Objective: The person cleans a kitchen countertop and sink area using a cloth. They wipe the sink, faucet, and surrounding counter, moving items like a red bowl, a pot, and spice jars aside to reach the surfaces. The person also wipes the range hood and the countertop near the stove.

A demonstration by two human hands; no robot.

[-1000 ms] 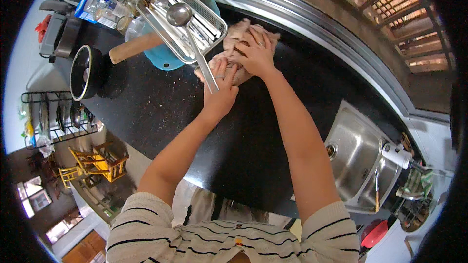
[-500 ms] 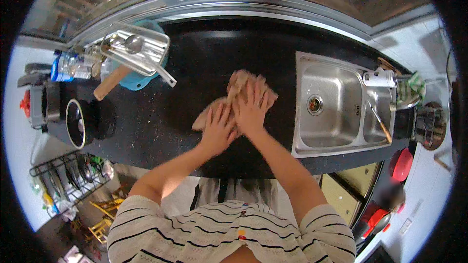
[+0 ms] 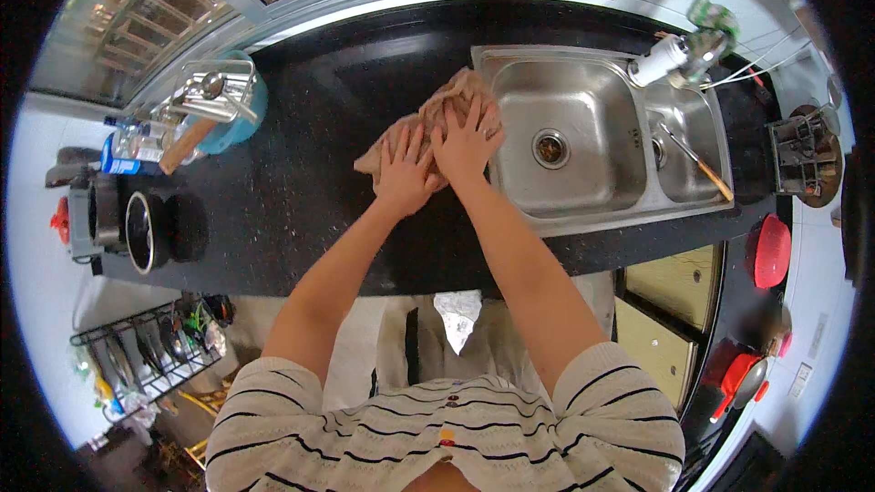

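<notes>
A crumpled brownish-pink cloth (image 3: 465, 89) is spread on the black countertop (image 3: 301, 210), just left of the steel sink. On its left part my left hand (image 3: 405, 173) lies flat with fingers apart. My right hand (image 3: 465, 143) presses the cloth's right part, fingers spread, close to the sink's left rim. The two hands are side by side, thumbs near each other. Neither hand is wrapped round the cloth; both push down on it from above.
Right of the hands is a double-bowl sink (image 3: 570, 105), with a wooden-handled utensil (image 3: 697, 162) across its smaller bowl. At the far left are a blue basin (image 3: 248, 123) topped by a rack, bottles (image 3: 146, 141) and a dark pot (image 3: 144, 232). A pink basin (image 3: 772, 251) is at right.
My view has shifted, so the sink appears nearer the hands. Both hands have moved the cloth rightward over the counter, up to the sink's left rim.
</notes>
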